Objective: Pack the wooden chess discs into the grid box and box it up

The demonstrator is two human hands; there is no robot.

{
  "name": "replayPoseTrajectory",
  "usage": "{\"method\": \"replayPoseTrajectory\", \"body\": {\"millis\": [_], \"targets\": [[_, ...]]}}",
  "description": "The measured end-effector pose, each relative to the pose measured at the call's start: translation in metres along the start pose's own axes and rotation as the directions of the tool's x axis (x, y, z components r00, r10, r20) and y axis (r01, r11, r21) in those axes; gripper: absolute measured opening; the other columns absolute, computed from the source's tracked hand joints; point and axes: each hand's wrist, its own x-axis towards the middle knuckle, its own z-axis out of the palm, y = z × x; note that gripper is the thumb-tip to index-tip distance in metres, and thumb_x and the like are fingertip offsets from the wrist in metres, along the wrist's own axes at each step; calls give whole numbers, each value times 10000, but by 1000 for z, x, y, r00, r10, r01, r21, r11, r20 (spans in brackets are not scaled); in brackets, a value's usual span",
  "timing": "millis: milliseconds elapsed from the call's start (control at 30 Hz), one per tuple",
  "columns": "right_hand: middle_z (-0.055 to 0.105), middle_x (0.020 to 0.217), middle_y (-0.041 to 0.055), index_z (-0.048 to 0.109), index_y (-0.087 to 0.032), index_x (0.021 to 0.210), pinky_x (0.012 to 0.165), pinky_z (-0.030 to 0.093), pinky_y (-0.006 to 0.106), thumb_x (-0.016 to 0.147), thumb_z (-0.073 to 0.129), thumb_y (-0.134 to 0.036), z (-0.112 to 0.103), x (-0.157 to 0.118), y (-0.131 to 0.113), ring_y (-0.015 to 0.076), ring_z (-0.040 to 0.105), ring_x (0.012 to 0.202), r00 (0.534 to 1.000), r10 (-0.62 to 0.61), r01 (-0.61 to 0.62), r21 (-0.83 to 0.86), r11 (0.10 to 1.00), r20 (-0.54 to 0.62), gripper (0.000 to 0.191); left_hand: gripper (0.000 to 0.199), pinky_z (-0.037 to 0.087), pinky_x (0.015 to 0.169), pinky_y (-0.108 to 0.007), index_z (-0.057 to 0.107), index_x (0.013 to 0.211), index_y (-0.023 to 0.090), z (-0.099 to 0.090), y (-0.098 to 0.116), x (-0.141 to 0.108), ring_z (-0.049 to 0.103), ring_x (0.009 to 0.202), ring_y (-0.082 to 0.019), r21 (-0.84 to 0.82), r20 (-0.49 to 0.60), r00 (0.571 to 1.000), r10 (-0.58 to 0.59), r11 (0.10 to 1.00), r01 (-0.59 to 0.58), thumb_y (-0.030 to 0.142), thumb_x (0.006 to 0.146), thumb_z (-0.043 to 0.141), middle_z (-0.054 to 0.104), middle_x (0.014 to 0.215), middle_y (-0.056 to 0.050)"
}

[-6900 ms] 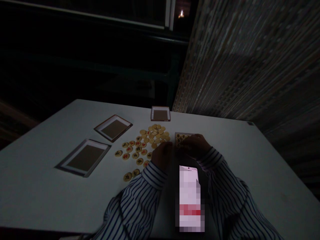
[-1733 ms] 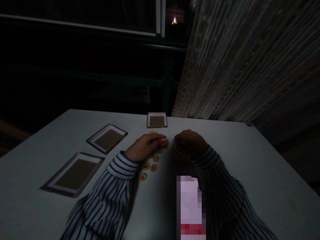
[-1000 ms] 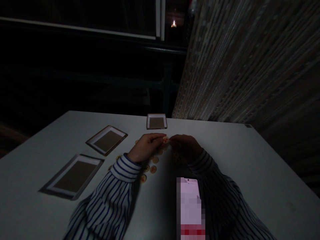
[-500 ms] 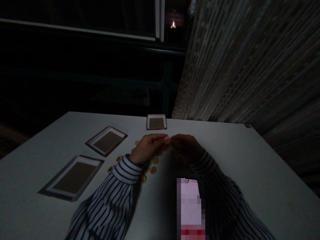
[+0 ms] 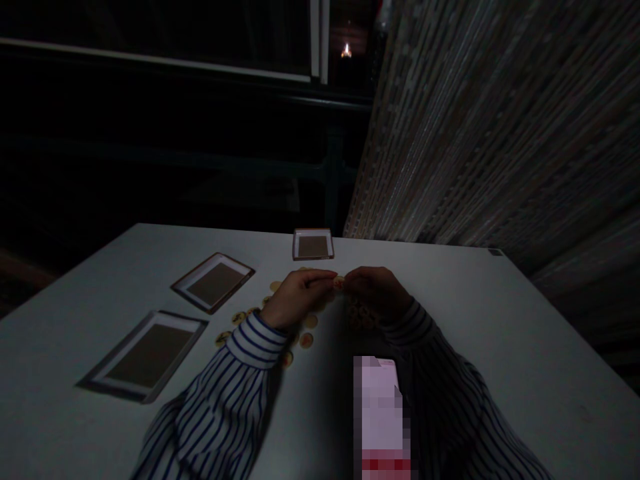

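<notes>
A round pale piece with a red character is pinched between my two hands, above the middle of the table. The fingertips of my left hand are closed on its left side. My right hand, in dim shadow, has its fingers closed at the right side of the same piece. Several loose round pieces lie on the table around and below my left hand. Beneath my right hand, several more pieces sit close together in the shadow.
The white table holds a small tray at the back, a tilted tray at left and a larger one nearer. A lit phone lies between my forearms. A string curtain hangs behind at right.
Both hands have shifted slightly, and the held piece has moved a little to the right and nearer. More of the grouped pieces under my right hand show now.
</notes>
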Motion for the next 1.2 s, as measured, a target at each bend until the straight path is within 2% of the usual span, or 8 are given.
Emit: {"method": "replayPoseTrajectory", "body": {"millis": [133,467,667,900,1200], "targets": [[688,704,14,651,-180,762,588,475,215,745,574,-298,-2,-1,2,130,636,655,1000,-17,16,64,998,20,142,400,485,640,-326,612,994,126,-2,-4,2,623,716,-178,30,-32,999,8,1000,-7,381,688,646,670,833,-91],[696,744,28,659,-174,777,619,477,228,749,572,-236,-5,-1,-1,138,640,686,993,-70,67,33,997,98,111,340,481,611,-297,644,878,128,0,-5,3,621,691,-170,58,-37,998,53,997,-51,378,649,678,667,781,-73],[695,748,46,653,-158,772,628,479,237,757,560,-243,-6,0,-1,146,637,693,993,-83,77,77,994,78,126,333,478,583,-281,638,874,135,1,-4,2,621,661,-158,-21,-64,998,18,1000,-19,362,636,690,673,759,-65],[675,711,39,631,-155,781,589,475,230,732,567,-260,-7,-1,-2,143,626,664,999,-35,29,190,981,25,132,365,488,579,-303,616,918,126,1,-2,2,631,667,-177,-69,-89,996,-8,998,2,357,645,688,673,805,-86],[652,680,10,600,-172,827,572,459,219,717,574,-226,-2,0,1,118,601,614,997,-81,82,165,983,-11,126,370,489,595,-298,612,926,125,3,1,1,630,677,-172,-82,-72,997,-2,997,-4,357,648,685,670,823,-85]]}}
